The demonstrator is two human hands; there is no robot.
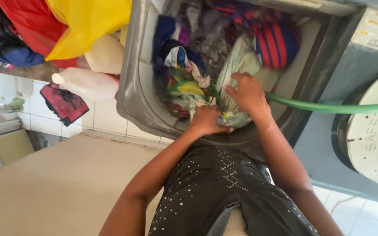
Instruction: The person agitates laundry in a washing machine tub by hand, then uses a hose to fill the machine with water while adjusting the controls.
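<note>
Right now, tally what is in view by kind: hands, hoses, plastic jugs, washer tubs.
Hands: 2, left hand and right hand, both gripping a pale green cloth in the tub.
Green hose: 1
White plastic jugs: 2, one lying beside the tub, one behind it.
Grey washer tub: 1
Total: 6

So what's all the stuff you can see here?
washing machine tub: one, grey, centre top
clothes: a heap, many colours, inside the tub
pale green cloth: one, in the tub, gripped by both hands
hose: one, green, from the right into the tub
round lid: one, white, right edge
jugs: two, whitish, left of the tub
bags: red and yellow, top left
left hand: on the cloth's lower end
right hand: on the cloth, above
</note>
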